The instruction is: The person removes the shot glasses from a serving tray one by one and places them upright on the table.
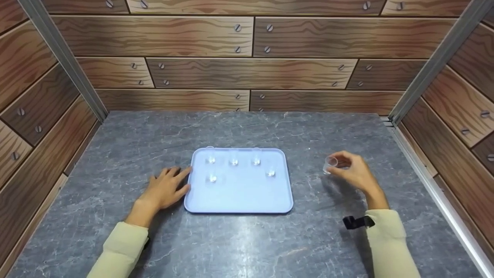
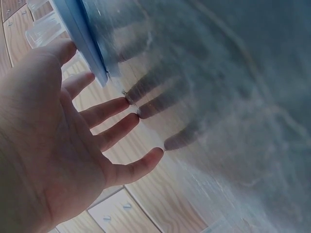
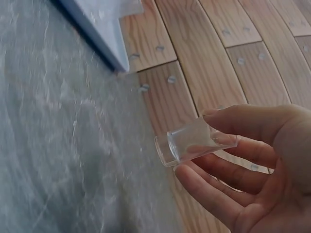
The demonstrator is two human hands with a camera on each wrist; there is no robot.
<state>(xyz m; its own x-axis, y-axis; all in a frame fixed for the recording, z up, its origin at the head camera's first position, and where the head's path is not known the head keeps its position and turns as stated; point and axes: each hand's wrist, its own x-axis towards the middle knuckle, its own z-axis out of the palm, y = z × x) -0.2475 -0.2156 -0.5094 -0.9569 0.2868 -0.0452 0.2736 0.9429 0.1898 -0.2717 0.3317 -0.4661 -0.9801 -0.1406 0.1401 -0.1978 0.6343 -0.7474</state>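
Observation:
A light blue tray (image 1: pixel 243 197) lies flat on the table with several clear shot glasses on it. Three of them, one being the middle shot glass (image 1: pixel 234 160), line its far side; another shot glass (image 1: pixel 211 178) is nearer on the left and one more shot glass (image 1: pixel 271 172) on the right. My left hand (image 1: pixel 166 189) is spread out on the table, its thumb and index finger touching the tray's left rim. To the right of the tray, my right hand (image 1: pixel 355 172) pinches a clear shot glass (image 3: pixel 197 142) between thumb and fingers, base toward the table.
The grey marbled table (image 1: pixel 239 247) is bounded by wood-patterned walls (image 1: pixel 247 73) at the back and sides. A metal rail (image 1: pixel 440 197) runs along the right edge. A black strap (image 1: pixel 358 222) sits at the right sleeve cuff.

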